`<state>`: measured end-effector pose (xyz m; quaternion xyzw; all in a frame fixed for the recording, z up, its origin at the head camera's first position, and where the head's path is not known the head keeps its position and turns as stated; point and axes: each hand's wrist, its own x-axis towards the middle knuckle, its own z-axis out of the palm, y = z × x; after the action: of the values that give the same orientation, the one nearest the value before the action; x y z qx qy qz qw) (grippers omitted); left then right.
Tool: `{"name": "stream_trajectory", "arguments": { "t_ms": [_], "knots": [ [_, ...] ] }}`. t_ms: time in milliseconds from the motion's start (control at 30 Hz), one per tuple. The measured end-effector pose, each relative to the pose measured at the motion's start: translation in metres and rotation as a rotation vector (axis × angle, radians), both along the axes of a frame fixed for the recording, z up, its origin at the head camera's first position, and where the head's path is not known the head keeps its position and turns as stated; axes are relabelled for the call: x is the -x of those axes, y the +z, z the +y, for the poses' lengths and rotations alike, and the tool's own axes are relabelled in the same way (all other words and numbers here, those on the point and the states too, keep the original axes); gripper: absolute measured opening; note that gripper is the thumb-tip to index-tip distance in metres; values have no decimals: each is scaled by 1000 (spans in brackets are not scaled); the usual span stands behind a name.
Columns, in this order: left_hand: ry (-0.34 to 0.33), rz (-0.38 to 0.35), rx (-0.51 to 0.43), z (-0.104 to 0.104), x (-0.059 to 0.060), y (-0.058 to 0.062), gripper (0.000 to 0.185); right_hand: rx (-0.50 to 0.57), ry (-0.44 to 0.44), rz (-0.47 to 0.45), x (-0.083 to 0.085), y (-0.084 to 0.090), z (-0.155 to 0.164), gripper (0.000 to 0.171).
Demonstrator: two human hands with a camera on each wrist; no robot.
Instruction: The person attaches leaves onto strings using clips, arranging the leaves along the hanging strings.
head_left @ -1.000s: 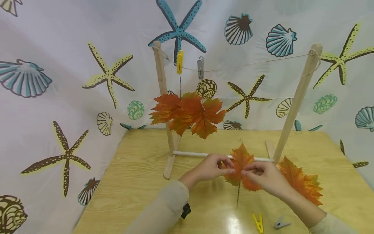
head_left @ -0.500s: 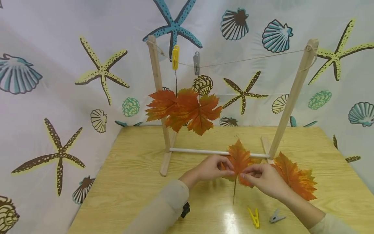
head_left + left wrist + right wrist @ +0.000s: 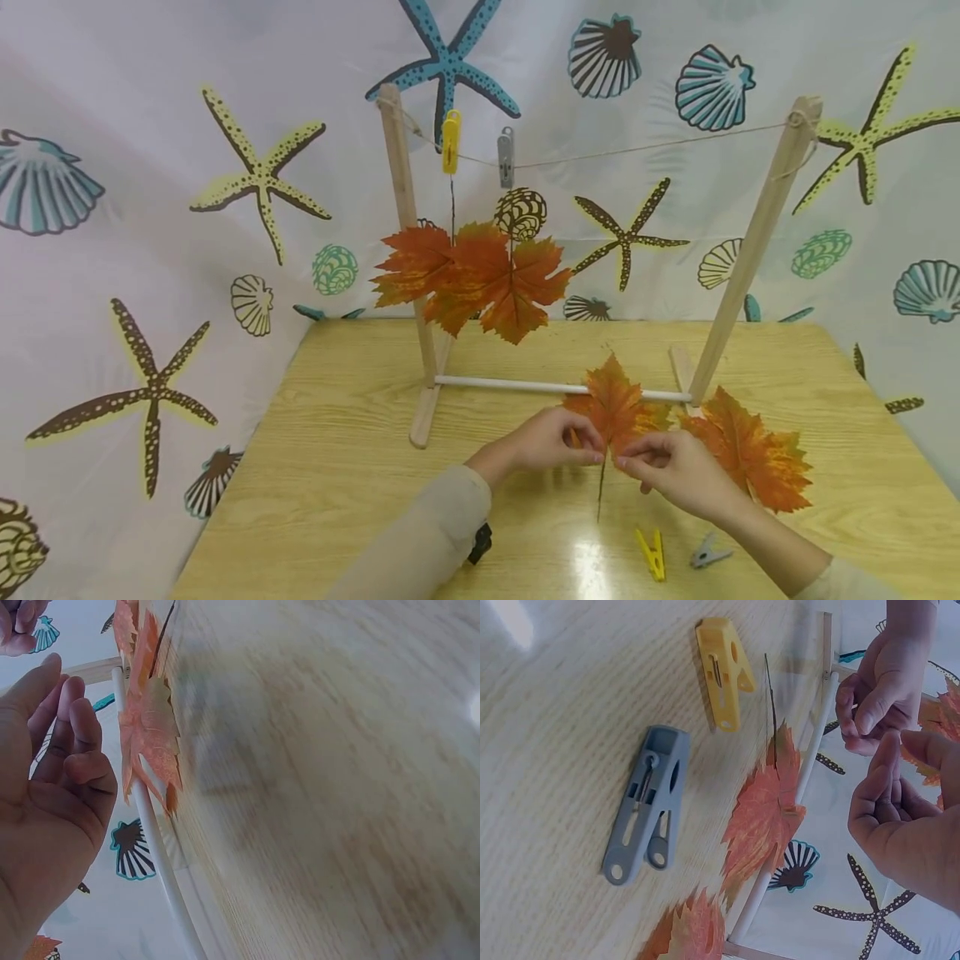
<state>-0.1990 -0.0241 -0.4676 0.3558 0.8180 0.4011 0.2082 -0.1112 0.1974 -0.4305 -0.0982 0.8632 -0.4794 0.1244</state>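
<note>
An orange maple leaf (image 3: 617, 402) lies on the wooden table (image 3: 337, 467), its thin stem (image 3: 600, 492) pointing toward me. In the right wrist view the same leaf (image 3: 765, 810) rests flat on the wood. My left hand (image 3: 558, 442) and right hand (image 3: 667, 471) hover at the leaf's base, fingertips nearly meeting. The left hand (image 3: 52, 765) shows relaxed fingers just clear of the leaf (image 3: 150, 727). The right hand (image 3: 900, 802) is loosely curled and holds nothing that I can see.
A second orange leaf (image 3: 750, 458) lies to the right. A yellow peg (image 3: 651, 552) and a grey peg (image 3: 707, 552) lie near the front edge. Behind stands a wooden frame (image 3: 405, 233) with a string; two pegged leaves (image 3: 480, 279) hang from it above a white rod (image 3: 510, 385).
Both hands were pinching the leaf at its middle, above the table. Now the leaf lies flat, the hands sit at its base and the fingers have come off it.
</note>
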Motion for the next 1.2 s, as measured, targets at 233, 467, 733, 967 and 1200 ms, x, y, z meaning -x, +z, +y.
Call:
{"name": "stream_trajectory", "arguments": {
  "t_ms": [233, 467, 733, 967, 1200],
  "knots": [
    [-36, -18, 35, 2, -3, -3, 14, -9, 11, -3, -3, -4, 2, 34],
    [-76, -92, 40, 7, -7, -6, 17, -17, 44, -17, -7, -13, 5, 31],
    [-101, -134, 60, 10, -7, -12, 15, -10, 57, -33, -12, -26, 6, 29],
    [-128, -77, 129, 11, -7, -16, 13, -64, 35, -7, -19, -34, 8, 26],
    [-137, 5, 155, 13, -8, -21, 14, -143, 58, 60, -25, -37, 5, 21]
  ]
}}
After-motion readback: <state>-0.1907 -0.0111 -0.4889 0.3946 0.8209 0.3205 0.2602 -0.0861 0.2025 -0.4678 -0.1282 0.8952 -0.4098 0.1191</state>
